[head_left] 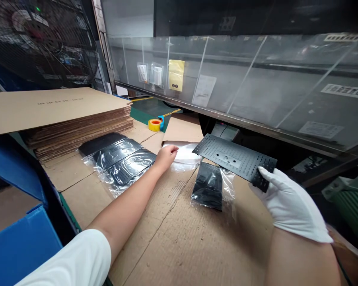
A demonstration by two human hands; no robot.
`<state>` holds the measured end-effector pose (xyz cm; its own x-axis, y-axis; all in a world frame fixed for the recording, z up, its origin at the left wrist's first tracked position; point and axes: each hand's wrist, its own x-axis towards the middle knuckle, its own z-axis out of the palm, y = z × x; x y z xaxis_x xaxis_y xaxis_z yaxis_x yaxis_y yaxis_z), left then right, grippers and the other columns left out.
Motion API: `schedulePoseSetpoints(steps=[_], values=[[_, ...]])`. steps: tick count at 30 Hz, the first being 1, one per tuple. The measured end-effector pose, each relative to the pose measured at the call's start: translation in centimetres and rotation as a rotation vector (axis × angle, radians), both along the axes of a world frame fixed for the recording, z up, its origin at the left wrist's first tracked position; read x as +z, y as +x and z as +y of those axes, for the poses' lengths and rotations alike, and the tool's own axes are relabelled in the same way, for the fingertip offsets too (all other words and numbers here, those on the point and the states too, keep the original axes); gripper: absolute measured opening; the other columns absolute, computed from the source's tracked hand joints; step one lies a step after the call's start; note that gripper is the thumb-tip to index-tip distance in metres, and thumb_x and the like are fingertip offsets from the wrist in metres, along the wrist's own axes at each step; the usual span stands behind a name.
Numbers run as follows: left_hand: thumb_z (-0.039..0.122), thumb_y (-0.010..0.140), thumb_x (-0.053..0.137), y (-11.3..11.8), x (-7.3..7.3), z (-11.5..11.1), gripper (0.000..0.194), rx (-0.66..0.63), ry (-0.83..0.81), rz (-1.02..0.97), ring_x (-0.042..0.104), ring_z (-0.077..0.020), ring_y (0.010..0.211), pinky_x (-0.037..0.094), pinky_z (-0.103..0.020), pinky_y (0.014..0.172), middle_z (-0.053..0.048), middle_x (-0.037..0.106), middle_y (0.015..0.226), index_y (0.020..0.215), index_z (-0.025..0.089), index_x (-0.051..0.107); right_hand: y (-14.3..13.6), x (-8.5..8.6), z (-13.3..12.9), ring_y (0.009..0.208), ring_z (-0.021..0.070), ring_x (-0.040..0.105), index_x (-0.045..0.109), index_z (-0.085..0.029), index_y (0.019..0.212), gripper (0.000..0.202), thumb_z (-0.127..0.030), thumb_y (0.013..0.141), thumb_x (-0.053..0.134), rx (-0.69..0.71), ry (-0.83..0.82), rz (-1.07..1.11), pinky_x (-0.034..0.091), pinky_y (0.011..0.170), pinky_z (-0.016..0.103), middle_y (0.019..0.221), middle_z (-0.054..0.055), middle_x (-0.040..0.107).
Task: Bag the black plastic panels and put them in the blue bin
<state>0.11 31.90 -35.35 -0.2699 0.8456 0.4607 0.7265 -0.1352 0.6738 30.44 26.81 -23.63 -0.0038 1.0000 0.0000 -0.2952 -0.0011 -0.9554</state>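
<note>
While one gloved right hand grips one perforated plate, three bagged panels lie left.

no legible text or numbers

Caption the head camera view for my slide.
Over a cardboard surface, the gloved right hand holds a perforated dark plate, with the bare left hand beside white packaging.
</note>
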Motion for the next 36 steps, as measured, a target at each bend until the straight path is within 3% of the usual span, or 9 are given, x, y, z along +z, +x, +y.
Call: schedulePoseSetpoints(steps=[4,7,10,15,19,23,28,32,36], values=[[0.017,0.08,0.062,0.1,0.5,-0.5,0.008,0.012,0.012,0.012,0.063,-0.017,0.079,0.046,-0.027,0.072,-0.002,0.068,0.082,0.088,0.018,0.062,0.1,0.0,0.1,0.048,0.0075,0.054,0.045,-0.022,0.052,0.035,-0.018,0.057,0.08,0.021,-0.098,0.121,0.054,0.058,0.018,0.056,-0.008,0.055],[0.019,0.083,0.06,0.2,0.9,-0.8,0.002,0.004,0.025,0.131,0.062,-0.0177,0.078,0.045,-0.029,0.076,-0.002,0.067,0.08,0.084,0.019,0.062,0.2,-0.4,0.4,0.057,0.0095,0.06,0.05,-0.023,0.055,0.03,-0.02,0.059,0.08,0.036,-0.097,0.114,0.053,0.056,0.017,0.064,-0.007,0.061],[0.011,0.085,0.051,0.3,0.9,-0.8,0.016,-0.024,0.031,0.215,0.062,-0.0183,0.085,0.043,-0.031,0.083,-0.003,0.069,0.087,0.087,0.019,0.065,0.5,-0.9,0.6,0.068,0.0125,0.063,0.056,-0.023,0.06,0.024,-0.018,0.059,0.079,0.085,-0.087,0.089,0.054,0.06,0.019,0.075,-0.005,0.065],[0.004,0.079,0.052,0.3,0.4,-0.4,0.024,-0.061,0.017,0.251,0.063,-0.0189,0.093,0.042,-0.032,0.09,-0.005,0.071,0.095,0.086,0.018,0.07,0.7,-1.1,0.7,0.069,0.0115,0.06,0.068,-0.022,0.067,0.013,-0.014,0.06,0.075,0.054,-0.075,-0.011,0.051,0.058,0.016,0.072,-0.003,0.063],[0.018,0.081,0.061,0.5,0.3,-0.7,0.011,-0.052,0.014,0.279,0.063,-0.0194,0.091,0.04,-0.035,0.093,-0.004,0.071,0.093,0.085,0.018,0.072,0.9,-1.7,1.1,0.071,0.012,0.058,0.07,-0.023,0.066,0.017,-0.014,0.054,0.077,0.037,-0.032,-0.203,0.051,0.055,0.017,0.077,-0.004,0.065],[0.027,0.089,0.052,1.0,0.5,-1.2,0.027,-0.008,0.021,0.373,0.062,-0.0187,0.079,0.043,-0.033,0.08,-0.004,0.07,0.08,0.072,0.017,0.07,1.0,-3.2,1.9,0.08,0.0122,0.057,0.069,-0.022,0.065,0.03,-0.011,0.041,0.082,0.092,0.035,-0.252,0.053,0.062,0.016,0.081,-0.006,0.065],[0.018,0.084,0.055,1.1,0.3,-1.3,0.017,-0.032,0.038,0.466,0.063,-0.0212,0.086,0.042,-0.034,0.082,-0.007,0.071,0.09,0.082,0.016,0.072,0.3,-4.1,2.5,0.08,0.0152,0.06,0.07,-0.021,0.076,0.027,-0.021,0.051,0.081,0.21,-0.064,-0.193,0.056,0.063,0.021,0.086,-0.001,0.066],[0.014,0.085,0.053,0.9,0.1,-1.3,0.019,-0.077,0.058,0.518,0.064,-0.0206,0.093,0.04,-0.036,0.086,-0.005,0.072,0.096,0.09,0.018,0.071,-0.5,-4.7,2.7,0.074,0.0151,0.061,0.068,-0.023,0.078,0.027,-0.021,0.054,0.08,0.232,-0.212,-0.091,0.057,0.057,0.022,0.083,-0.002,0.066],[0.016,0.086,0.053,0.7,0.1,-1.3,0.02,-0.071,0.066,0.53,0.064,-0.0213,0.094,0.039,-0.038,0.085,-0.006,0.072,0.099,0.094,0.018,0.07,-1.2,-6.5,3.3,0.07,0.0136,0.061,0.065,-0.022,0.075,0.027,-0.014,0.053,0.079,0.205,-0.309,0.037,0.057,0.052,0.021,0.078,-0.003,0.066]])
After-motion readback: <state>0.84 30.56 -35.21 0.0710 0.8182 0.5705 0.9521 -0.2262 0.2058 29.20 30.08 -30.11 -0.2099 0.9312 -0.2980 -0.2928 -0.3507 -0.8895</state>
